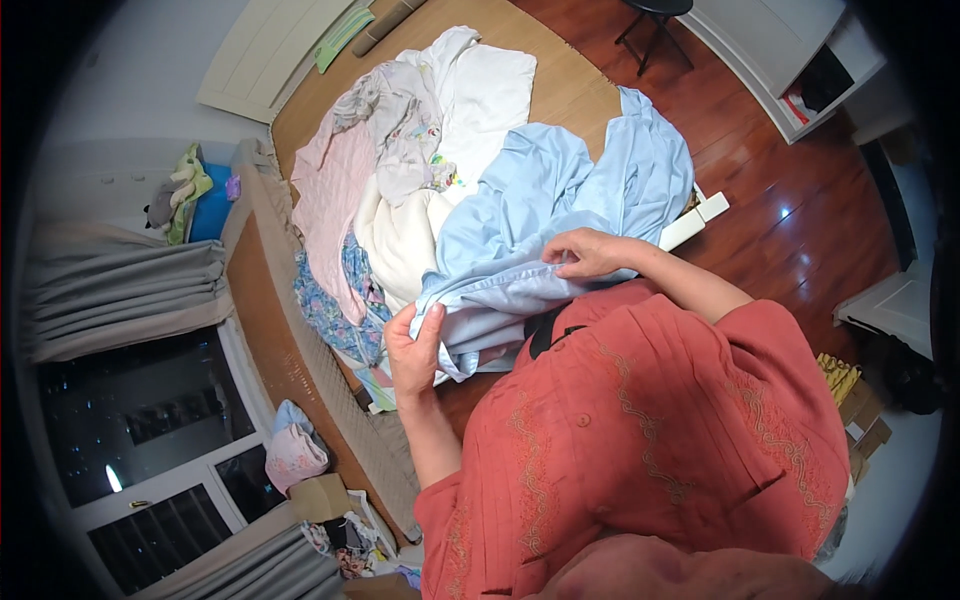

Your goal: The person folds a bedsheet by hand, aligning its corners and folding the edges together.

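Observation:
A large light blue sheet [530, 190] lies in loose folds on the bed and hangs over its near edge. My left hand [412, 350] is closed on a corner of it, thumb on top. Further right, my right hand [588, 252] pinches the sheet's hemmed edge between thumb and fingers. The edge runs between both hands, close to my body. Left of the blue sheet are a cream-white cloth [400, 235], a pink cloth [335, 175] and a blue flowered cloth [335, 305]. Beyond them lie a grey patterned cloth [400, 125] and a white cloth [490, 85].
The bed's bare brown surface [565, 75] shows at the far side, by a cream headboard [270, 55]. A white bed-frame corner [695, 222] sticks out at right. A black stool [657, 8] stands on the wooden floor [740, 160]. Left are a window [150, 415] and grey curtains [130, 285].

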Action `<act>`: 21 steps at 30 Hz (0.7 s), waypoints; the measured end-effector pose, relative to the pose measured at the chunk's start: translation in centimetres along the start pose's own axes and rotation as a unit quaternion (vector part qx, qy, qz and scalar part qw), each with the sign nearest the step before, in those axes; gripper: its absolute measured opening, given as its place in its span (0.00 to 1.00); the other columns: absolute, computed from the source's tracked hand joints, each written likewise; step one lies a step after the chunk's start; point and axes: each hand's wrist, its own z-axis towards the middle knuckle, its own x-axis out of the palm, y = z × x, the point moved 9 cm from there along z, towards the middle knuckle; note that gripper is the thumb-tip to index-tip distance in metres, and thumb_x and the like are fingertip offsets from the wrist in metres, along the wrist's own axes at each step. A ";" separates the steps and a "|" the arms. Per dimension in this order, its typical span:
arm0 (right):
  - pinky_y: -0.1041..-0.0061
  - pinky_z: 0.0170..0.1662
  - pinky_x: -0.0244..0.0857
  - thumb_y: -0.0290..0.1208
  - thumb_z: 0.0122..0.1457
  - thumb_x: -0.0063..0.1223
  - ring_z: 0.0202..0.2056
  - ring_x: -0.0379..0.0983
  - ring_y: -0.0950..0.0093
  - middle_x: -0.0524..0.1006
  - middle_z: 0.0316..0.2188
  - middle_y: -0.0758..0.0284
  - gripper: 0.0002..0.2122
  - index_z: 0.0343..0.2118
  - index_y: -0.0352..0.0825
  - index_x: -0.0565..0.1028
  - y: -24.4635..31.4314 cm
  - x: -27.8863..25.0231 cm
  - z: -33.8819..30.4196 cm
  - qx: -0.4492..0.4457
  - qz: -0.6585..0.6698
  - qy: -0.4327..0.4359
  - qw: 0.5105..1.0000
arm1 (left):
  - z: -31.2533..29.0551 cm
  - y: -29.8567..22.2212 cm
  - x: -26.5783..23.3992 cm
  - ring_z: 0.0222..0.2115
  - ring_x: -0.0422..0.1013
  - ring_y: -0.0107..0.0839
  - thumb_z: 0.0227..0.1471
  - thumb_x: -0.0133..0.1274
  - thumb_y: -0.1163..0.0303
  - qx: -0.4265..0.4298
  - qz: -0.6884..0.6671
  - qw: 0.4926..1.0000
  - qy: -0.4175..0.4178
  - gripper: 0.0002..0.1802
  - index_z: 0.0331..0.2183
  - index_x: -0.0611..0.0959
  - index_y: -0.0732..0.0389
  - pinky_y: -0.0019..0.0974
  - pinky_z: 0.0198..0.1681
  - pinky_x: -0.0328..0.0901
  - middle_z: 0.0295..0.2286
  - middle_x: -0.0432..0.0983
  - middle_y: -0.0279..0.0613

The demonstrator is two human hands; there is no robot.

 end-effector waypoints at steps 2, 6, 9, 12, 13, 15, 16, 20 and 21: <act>0.70 0.37 0.65 0.33 0.51 0.54 0.33 0.71 0.67 0.75 0.31 0.60 0.13 0.38 0.33 0.73 -0.3 0.2 -0.7 0.006 -0.027 0.047 0.999 | -0.1 0.0 -1.0 0.27 0.64 0.15 0.53 0.54 0.72 0.006 0.022 0.999 -0.023 0.09 0.34 0.82 0.69 0.21 0.31 0.60 0.26 0.75 0.29; 0.72 0.33 0.62 0.31 0.52 0.53 0.28 0.69 0.71 0.74 0.26 0.62 0.10 0.35 0.31 0.73 -1.3 1.4 -1.5 0.033 0.008 0.098 0.995 | 0.0 -0.9 -1.3 0.27 0.65 0.16 0.54 0.53 0.73 0.032 0.060 0.997 -0.039 0.12 0.40 0.80 0.69 0.22 0.32 0.60 0.28 0.75 0.29; 0.75 0.29 0.61 0.28 0.53 0.50 0.23 0.65 0.77 0.72 0.19 0.62 0.08 0.31 0.28 0.73 1.3 -1.6 -2.7 0.044 0.111 0.072 0.990 | 0.2 -1.3 -1.7 0.29 0.65 0.17 0.54 0.51 0.74 0.048 0.146 0.988 -0.008 0.14 0.43 0.79 0.69 0.23 0.34 0.62 0.29 0.75 0.31; 0.80 0.26 0.61 0.26 0.56 0.48 0.21 0.66 0.82 0.73 0.20 0.70 0.07 0.32 0.27 0.74 5.5 -6.3 -4.4 -0.008 0.143 0.055 0.988 | -0.1 -1.1 -1.9 0.30 0.66 0.17 0.54 0.51 0.73 0.059 0.229 0.971 0.030 0.15 0.44 0.79 0.68 0.23 0.35 0.62 0.29 0.75 0.32; 0.78 0.26 0.60 0.24 0.54 0.50 0.21 0.67 0.77 0.73 0.20 0.66 0.06 0.30 0.26 0.75 9.4 -8.3 -5.4 -0.098 0.090 0.033 0.991 | -0.5 -0.2 -2.3 0.29 0.66 0.17 0.53 0.52 0.73 0.034 0.220 0.974 0.030 0.15 0.43 0.79 0.68 0.23 0.34 0.62 0.29 0.75 0.32; 0.76 0.27 0.60 0.22 0.53 0.51 0.23 0.69 0.74 0.73 0.20 0.63 0.06 0.30 0.26 0.77 15.2 -10.0 -6.9 -0.183 0.131 0.071 0.972 | -1.2 0.5 -2.6 0.28 0.67 0.18 0.52 0.53 0.73 -0.013 0.207 0.978 0.036 0.12 0.39 0.80 0.69 0.24 0.32 0.62 0.28 0.76 0.33; 0.75 0.28 0.60 0.22 0.53 0.52 0.24 0.69 0.73 0.74 0.21 0.63 0.06 0.31 0.26 0.77 15.9 -9.9 -7.2 -0.161 0.153 0.102 0.970 | -1.6 0.2 -2.7 0.28 0.67 0.18 0.52 0.53 0.73 -0.014 0.206 0.978 0.035 0.12 0.39 0.80 0.69 0.24 0.32 0.62 0.28 0.76 0.33; 0.76 0.36 0.65 0.27 0.54 0.50 0.31 0.73 0.74 0.78 0.28 0.62 0.09 0.34 0.27 0.76 6.3 -8.0 -4.4 -0.041 0.013 0.027 0.999 | -1.5 -2.7 -0.5 0.25 0.68 0.19 0.48 0.58 0.74 0.043 0.192 0.976 0.098 0.11 0.35 0.81 0.69 0.24 0.29 0.63 0.24 0.77 0.35; 0.76 0.37 0.65 0.28 0.54 0.50 0.31 0.73 0.74 0.78 0.28 0.62 0.10 0.34 0.27 0.76 4.9 -6.8 -4.1 -0.026 0.019 0.043 0.999 | -1.8 -3.4 0.2 0.25 0.69 0.19 0.46 0.59 0.73 0.042 0.192 0.972 0.126 0.13 0.35 0.81 0.69 0.24 0.29 0.64 0.24 0.77 0.35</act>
